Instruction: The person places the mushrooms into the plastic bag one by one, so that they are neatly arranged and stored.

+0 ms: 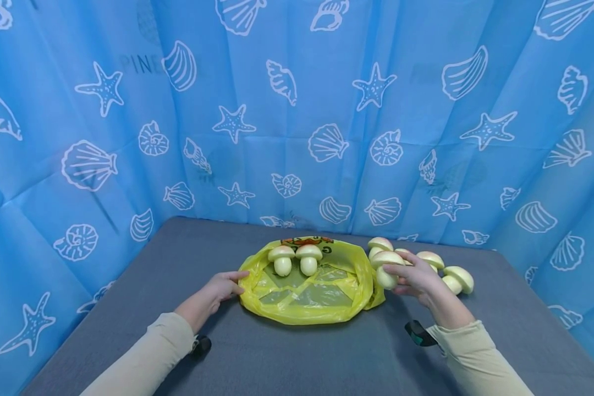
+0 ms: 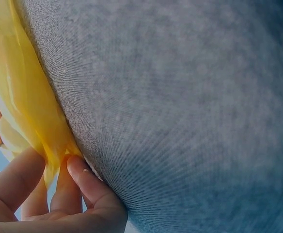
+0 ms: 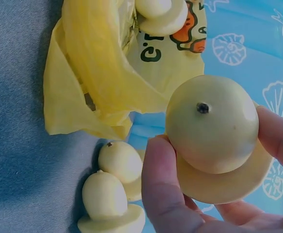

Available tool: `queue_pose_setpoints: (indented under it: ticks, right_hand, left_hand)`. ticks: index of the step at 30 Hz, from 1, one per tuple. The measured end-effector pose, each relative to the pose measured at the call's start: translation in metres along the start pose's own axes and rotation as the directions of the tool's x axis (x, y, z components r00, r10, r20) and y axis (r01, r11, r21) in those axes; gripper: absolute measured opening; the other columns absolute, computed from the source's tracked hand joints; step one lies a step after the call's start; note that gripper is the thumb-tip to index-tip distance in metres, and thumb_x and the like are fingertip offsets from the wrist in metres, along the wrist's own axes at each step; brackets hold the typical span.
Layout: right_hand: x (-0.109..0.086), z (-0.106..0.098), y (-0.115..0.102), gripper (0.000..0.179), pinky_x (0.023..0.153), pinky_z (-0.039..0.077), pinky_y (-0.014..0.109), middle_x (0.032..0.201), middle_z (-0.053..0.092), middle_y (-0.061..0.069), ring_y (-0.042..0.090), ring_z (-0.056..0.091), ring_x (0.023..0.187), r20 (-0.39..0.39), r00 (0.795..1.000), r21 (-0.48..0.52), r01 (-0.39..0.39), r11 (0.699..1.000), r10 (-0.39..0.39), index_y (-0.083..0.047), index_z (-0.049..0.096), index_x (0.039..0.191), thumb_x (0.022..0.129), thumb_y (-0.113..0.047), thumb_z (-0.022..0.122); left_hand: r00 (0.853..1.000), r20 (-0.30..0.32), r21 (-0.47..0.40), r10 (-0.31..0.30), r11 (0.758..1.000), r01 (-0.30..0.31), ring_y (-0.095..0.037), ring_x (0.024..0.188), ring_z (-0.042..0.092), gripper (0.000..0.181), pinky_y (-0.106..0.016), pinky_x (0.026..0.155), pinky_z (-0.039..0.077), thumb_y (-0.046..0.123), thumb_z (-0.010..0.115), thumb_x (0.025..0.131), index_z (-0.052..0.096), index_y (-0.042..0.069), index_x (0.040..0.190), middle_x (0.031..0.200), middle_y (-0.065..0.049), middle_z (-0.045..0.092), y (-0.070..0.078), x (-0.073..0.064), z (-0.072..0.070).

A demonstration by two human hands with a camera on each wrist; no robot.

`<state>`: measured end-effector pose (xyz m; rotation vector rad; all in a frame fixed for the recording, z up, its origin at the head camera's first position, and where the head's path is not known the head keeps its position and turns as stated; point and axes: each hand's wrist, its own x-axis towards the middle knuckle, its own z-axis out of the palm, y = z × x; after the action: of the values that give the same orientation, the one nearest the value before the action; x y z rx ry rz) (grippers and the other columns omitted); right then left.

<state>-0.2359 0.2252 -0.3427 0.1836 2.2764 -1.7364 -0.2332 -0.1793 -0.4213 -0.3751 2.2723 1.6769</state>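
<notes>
A yellow plastic bag lies spread with its mouth wide, and my left hand pinches its left edge between thumb and fingers. Inside, near the back wall, two pale toy mushrooms lie side by side, caps toward the back. My right hand holds another toy mushroom beside the bag's right edge. Its rounded stem with a dark spot at the tip faces the right wrist camera. Thumb and fingers grip it from opposite sides, around the cap.
Several more toy mushrooms, among them one at the far right, sit on the grey table behind and beside my right hand. A blue curtain with white shells and starfish stands along the table's back and sides.
</notes>
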Motion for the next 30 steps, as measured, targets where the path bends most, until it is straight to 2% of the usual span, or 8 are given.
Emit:
queue_pose_setpoints:
  ticks: [8, 18, 23, 30]
  right_hand:
    - [0.001, 0.005, -0.003, 0.073, 0.063, 0.054, 0.031, 0.101, 0.056, 0.005, 0.013, 0.060, 0.073, 0.012, 1.000, 0.011, 0.022, 1.000, -0.022, 0.003, 0.017, 0.152, 0.096, -0.018, 0.060]
    - [-0.001, 0.012, -0.008, 0.080, 0.066, 0.055, 0.030, 0.107, 0.054, 0.010, 0.012, 0.061, 0.076, 0.022, 0.999, 0.015, 0.023, 1.000, -0.024, 0.006, 0.007, 0.152, 0.096, -0.018, 0.059]
    - [0.001, 0.016, -0.009, 0.080, 0.068, 0.056, 0.031, 0.110, 0.055, 0.012, 0.012, 0.062, 0.078, 0.025, 1.000, 0.016, 0.015, 1.000, -0.015, 0.006, 0.008, 0.152, 0.096, -0.019, 0.059]
    - [0.002, 0.023, -0.010, 0.077, 0.068, 0.055, 0.031, 0.105, 0.056, 0.011, 0.012, 0.062, 0.076, 0.039, 0.999, 0.040, 0.023, 0.999, -0.025, 0.006, 0.012, 0.152, 0.096, -0.018, 0.059]
  left_hand:
    - [1.000, 0.010, 0.002, 0.012, 1.000, -0.012, -0.041, 0.138, 0.029, 0.050, -0.055, 0.108, 0.030, -0.006, 0.055, 0.093, 0.050, 0.005, 0.141, 0.150, -0.024, 0.035, 0.000, 0.000, -0.001]
    - [1.000, 0.000, -0.010, 0.010, 1.000, -0.010, -0.041, 0.138, 0.030, 0.049, -0.055, 0.108, 0.030, -0.006, 0.055, 0.092, 0.051, 0.005, 0.141, 0.150, -0.023, 0.036, 0.001, 0.000, 0.000]
    - [1.000, 0.006, -0.012, 0.013, 1.000, -0.013, -0.041, 0.139, 0.029, 0.049, -0.054, 0.108, 0.031, -0.006, 0.055, 0.093, 0.051, 0.004, 0.141, 0.150, -0.024, 0.035, 0.001, 0.000, 0.000]
    - [1.000, 0.003, -0.009, 0.004, 1.000, -0.004, -0.041, 0.139, 0.029, 0.049, -0.054, 0.108, 0.031, -0.006, 0.055, 0.093, 0.051, 0.005, 0.141, 0.150, -0.024, 0.035, 0.001, 0.000, 0.000]
